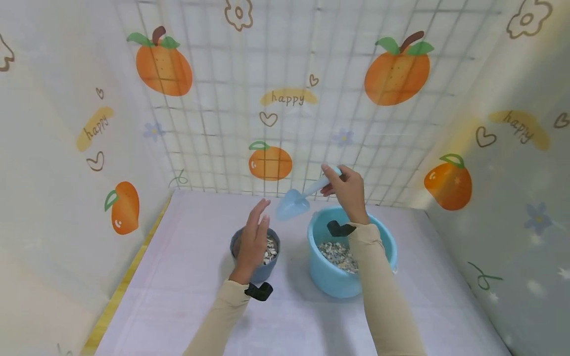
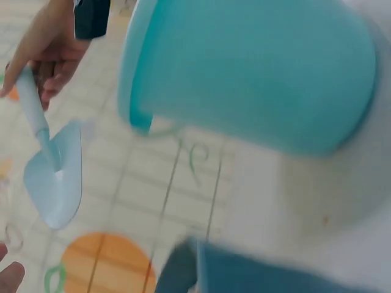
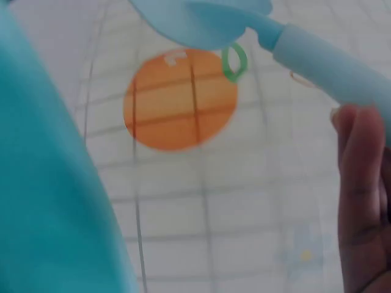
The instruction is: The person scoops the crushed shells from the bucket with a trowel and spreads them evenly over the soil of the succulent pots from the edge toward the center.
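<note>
My right hand grips the handle of a light blue toy shovel above the table. The shovel's blade points down to the left, in the space between a light blue bucket and a small grey-blue pot. In the left wrist view, no material shows on the shovel blade. Over the pot is my left hand, its fingers extended; I cannot tell whether it touches the rim. Greyish-white pebble-like bits lie in the pot, and similar bits cover the bucket's bottom.
A pale cloth covers the table. Printed curtains with oranges and the word "happy" stand at the back and both sides, with a wire grid showing through the back one. A yellow strip runs along the table's left edge.
</note>
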The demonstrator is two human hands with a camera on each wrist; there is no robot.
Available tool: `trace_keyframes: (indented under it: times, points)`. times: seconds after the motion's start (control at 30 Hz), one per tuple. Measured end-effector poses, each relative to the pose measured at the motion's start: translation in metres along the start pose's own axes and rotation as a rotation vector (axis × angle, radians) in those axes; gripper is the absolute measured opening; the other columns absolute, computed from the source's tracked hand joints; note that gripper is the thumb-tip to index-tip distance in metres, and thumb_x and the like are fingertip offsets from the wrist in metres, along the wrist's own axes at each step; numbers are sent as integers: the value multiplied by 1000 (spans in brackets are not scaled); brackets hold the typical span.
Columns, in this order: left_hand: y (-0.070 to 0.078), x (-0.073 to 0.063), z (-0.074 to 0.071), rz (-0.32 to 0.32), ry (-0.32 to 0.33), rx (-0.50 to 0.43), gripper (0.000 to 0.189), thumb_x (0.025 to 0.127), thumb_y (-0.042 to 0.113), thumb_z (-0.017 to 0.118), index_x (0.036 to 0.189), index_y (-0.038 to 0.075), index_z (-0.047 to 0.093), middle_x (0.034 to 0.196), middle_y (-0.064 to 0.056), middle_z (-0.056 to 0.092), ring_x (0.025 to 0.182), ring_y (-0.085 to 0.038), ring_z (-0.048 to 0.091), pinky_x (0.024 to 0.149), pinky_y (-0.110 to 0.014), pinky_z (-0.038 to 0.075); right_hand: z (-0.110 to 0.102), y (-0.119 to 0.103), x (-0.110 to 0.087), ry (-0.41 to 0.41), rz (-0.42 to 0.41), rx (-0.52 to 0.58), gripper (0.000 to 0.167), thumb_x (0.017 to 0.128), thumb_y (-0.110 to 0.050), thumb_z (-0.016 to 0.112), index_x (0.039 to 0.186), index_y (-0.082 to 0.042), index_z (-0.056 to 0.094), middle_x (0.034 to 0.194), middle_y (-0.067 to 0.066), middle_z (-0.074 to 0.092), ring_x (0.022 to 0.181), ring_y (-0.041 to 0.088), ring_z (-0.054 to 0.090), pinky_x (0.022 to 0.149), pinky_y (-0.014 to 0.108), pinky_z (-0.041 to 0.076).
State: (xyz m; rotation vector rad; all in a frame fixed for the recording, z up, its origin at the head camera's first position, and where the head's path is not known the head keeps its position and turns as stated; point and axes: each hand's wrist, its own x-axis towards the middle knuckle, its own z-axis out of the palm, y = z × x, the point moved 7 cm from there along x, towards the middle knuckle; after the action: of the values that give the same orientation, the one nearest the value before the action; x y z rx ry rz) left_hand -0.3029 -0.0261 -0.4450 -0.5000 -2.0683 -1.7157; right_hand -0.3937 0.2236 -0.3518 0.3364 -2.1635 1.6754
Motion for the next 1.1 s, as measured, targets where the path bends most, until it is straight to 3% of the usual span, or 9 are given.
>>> trace_keyframes:
  times: [0.17,0.33,0.47,0.6,0.77,0.9,1.0,1.1]
  points:
    - [6,-3,41,-56,-87,-11,50,115,39,37,160,17,43,167,1,32,153,-21,27,118,-56,32,-38,9,-4,125,17,2,53,100,-49,70,106,4,73,79,15,73,62,23,71,60,34,61]
    - [2,-14,79,-135,-192,-24,53,113,47,38,161,24,41,169,4,25,155,-21,24,118,-60,29,-69,17,-13,248,47,28,53,101,-44,70,106,9,73,77,11,72,58,19,69,55,29,59]
    - [-1,-22,98,-187,-263,-51,56,112,50,38,163,25,38,170,8,20,155,-19,21,118,-58,29,-85,12,-25,317,75,42,51,102,-38,70,105,14,72,74,14,70,56,24,67,51,28,57]
    - [-2,-27,109,-213,-299,-80,57,113,49,38,164,24,36,172,6,15,156,-22,19,118,-58,29,-94,9,-35,356,93,9,51,102,-37,70,102,14,72,70,17,67,52,25,63,50,27,56]
    - [-6,-30,118,-232,-318,-64,60,112,50,40,164,22,34,172,5,11,156,-25,18,119,-59,28,-96,36,-36,356,89,-49,51,100,-40,72,98,11,73,68,21,65,51,31,61,47,29,54]
    - [-11,-32,123,-225,-313,-39,59,112,42,44,165,20,32,172,9,9,156,-23,19,119,-57,29,-92,61,-31,331,86,-146,49,98,-46,73,95,4,75,68,19,66,53,33,64,45,29,53]
    - [-16,-33,125,-201,-307,-23,59,112,36,45,166,20,29,172,11,7,156,-23,19,118,-57,29,-85,67,-29,275,70,-239,51,97,-52,72,89,-1,73,66,17,65,56,33,66,47,29,53]
    - [-20,-36,127,-192,-305,-9,60,112,41,43,167,23,27,172,13,5,156,-22,18,118,-58,29,-79,69,-31,191,49,-333,50,96,-55,72,86,-6,73,64,14,65,57,32,67,52,31,53]
